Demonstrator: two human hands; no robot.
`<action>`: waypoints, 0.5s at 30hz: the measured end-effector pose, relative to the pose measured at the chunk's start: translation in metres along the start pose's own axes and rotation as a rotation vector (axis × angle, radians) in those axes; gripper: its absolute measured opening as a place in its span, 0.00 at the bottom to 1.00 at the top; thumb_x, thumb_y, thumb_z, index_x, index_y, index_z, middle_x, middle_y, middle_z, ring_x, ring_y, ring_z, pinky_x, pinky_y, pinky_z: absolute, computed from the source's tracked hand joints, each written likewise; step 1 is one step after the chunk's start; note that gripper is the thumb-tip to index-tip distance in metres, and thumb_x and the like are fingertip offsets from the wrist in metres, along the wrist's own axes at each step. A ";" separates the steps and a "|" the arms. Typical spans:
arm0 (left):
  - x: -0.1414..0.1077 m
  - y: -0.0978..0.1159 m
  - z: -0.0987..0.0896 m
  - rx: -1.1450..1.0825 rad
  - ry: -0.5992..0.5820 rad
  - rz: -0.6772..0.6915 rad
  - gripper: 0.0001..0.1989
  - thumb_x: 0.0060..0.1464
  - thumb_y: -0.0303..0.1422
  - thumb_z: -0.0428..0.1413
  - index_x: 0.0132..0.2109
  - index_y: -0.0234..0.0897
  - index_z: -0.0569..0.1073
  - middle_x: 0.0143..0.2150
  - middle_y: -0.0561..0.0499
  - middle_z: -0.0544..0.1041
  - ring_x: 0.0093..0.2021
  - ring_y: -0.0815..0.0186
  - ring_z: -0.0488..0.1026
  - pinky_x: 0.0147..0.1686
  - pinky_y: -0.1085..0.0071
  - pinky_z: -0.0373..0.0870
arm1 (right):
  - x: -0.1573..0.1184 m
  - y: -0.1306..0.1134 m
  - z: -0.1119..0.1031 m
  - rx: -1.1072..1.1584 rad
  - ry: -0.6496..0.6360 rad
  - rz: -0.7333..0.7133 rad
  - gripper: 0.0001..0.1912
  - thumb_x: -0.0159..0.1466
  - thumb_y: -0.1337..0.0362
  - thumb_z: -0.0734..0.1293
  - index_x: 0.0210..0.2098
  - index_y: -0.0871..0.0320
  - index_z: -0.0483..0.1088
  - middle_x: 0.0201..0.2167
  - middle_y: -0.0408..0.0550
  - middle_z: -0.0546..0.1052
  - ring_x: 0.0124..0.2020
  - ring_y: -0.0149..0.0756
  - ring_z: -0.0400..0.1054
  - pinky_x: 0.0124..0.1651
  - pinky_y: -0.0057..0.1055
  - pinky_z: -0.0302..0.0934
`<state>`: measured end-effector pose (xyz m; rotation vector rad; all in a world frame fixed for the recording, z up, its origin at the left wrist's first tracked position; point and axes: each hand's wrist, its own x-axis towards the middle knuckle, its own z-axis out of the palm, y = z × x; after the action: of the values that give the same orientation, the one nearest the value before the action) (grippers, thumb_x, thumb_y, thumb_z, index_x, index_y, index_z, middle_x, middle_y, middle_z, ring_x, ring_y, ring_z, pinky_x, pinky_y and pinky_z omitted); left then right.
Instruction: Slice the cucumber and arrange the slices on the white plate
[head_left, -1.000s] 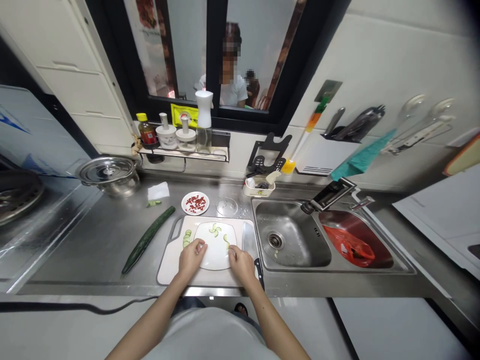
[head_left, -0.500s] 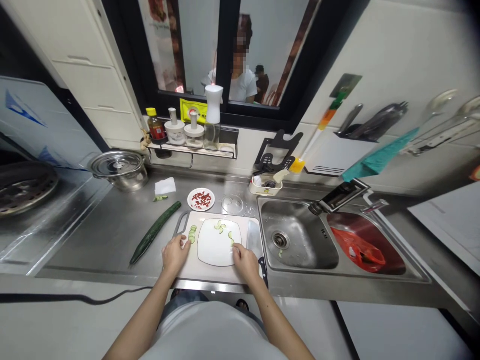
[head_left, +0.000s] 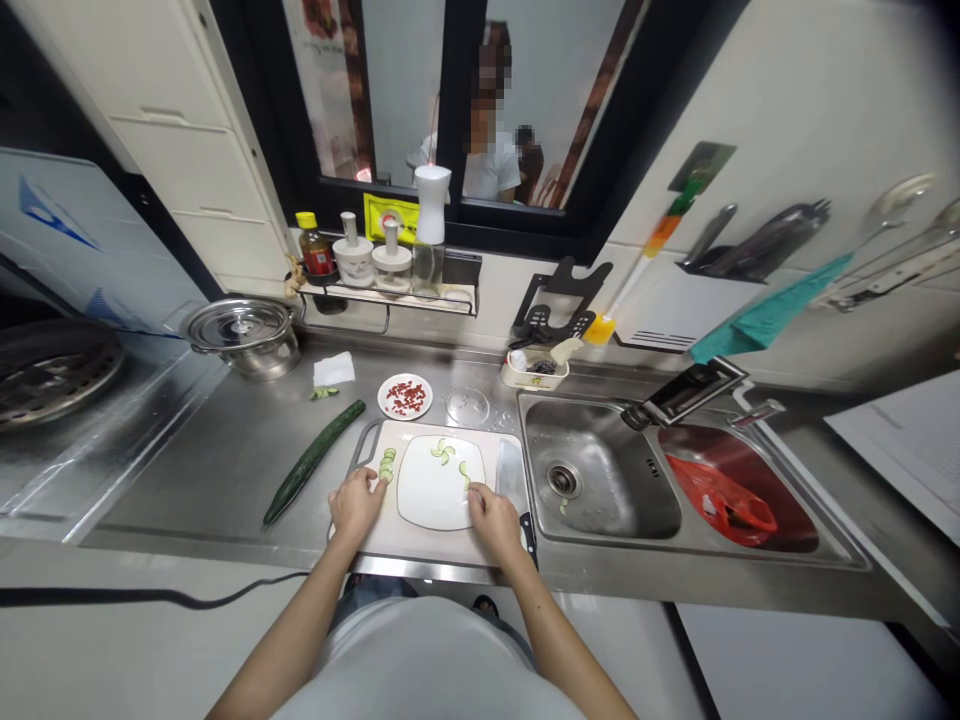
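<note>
A white square plate lies on the pale cutting board. On it, thin cucumber slices form a small pinwheel near the far edge, and more slices curve along the right side. My right hand pinches a cucumber slice at the plate's right edge. Beside the plate's left edge, my left hand has its fingertips at the near end of a row of cucumber slices; its fingers look apart. A knife rests along the board's right side.
A whole cucumber lies left of the board. Behind are a small plate of red pieces, a white tissue and a lidded steel pot. The double sink is at right, with a red bag in its far basin.
The view has shifted slightly. My left hand's fingertips have come closer to the row of slices, while my right hand stays at the plate's right edge.
</note>
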<state>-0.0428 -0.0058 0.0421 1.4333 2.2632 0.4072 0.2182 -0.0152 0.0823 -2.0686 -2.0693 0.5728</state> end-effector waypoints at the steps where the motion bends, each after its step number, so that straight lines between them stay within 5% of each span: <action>1: 0.000 0.000 0.000 -0.007 0.002 0.003 0.18 0.55 0.45 0.50 0.46 0.39 0.73 0.42 0.46 0.78 0.43 0.57 0.74 0.43 0.65 0.62 | 0.000 0.000 0.000 0.005 0.004 -0.002 0.19 0.68 0.58 0.55 0.50 0.52 0.73 0.33 0.47 0.79 0.35 0.34 0.71 0.34 0.25 0.52; 15: -0.003 0.002 0.002 -0.171 0.098 0.002 0.10 0.54 0.40 0.52 0.36 0.39 0.73 0.34 0.50 0.77 0.36 0.62 0.72 0.35 0.70 0.61 | -0.007 -0.009 -0.001 0.036 -0.010 0.006 0.19 0.67 0.59 0.55 0.49 0.53 0.73 0.30 0.46 0.79 0.33 0.34 0.71 0.33 0.25 0.52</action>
<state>-0.0386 -0.0078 0.0421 1.3555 2.2418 0.6674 0.2101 -0.0213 0.0877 -2.0573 -2.0434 0.6182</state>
